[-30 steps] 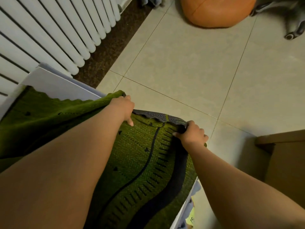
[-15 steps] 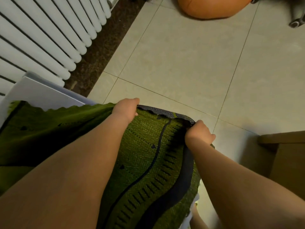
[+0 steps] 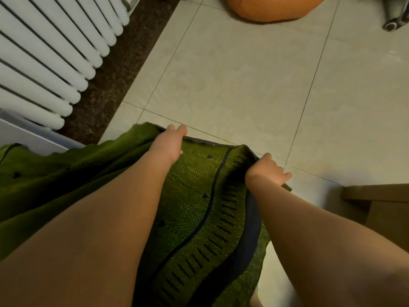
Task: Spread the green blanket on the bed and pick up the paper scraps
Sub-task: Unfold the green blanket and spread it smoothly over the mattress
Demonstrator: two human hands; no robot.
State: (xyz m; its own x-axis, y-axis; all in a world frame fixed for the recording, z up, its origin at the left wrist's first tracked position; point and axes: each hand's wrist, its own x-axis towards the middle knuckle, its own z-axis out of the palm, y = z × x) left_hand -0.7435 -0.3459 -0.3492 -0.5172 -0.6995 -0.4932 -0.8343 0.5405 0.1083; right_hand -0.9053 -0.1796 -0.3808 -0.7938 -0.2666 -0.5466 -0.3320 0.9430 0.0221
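The green blanket (image 3: 194,196), knitted with dark wavy stripes, lies over the bed and hangs past its end. My left hand (image 3: 169,144) holds the blanket's far edge, thumb and a finger pointing forward over the hem. My right hand (image 3: 266,169) grips the blanket's right corner, fingers curled round the dark border. Both forearms stretch out over the blanket. A white strip of the bed (image 3: 33,138) shows at the left. No paper scraps are in view.
A white radiator (image 3: 48,56) runs along the upper left above a dark floor strip. Pale floor tiles (image 3: 243,80) fill the middle. An orange pouf (image 3: 272,7) and a grey wheeled leg (image 3: 396,21) lie at the top. A brown wooden piece of furniture (image 3: 380,202) stands right.
Both hands have carried the blanket's edge forward and slightly apart. The left hand's fingers have straightened out over the hem. More radiator and less of the white bed show.
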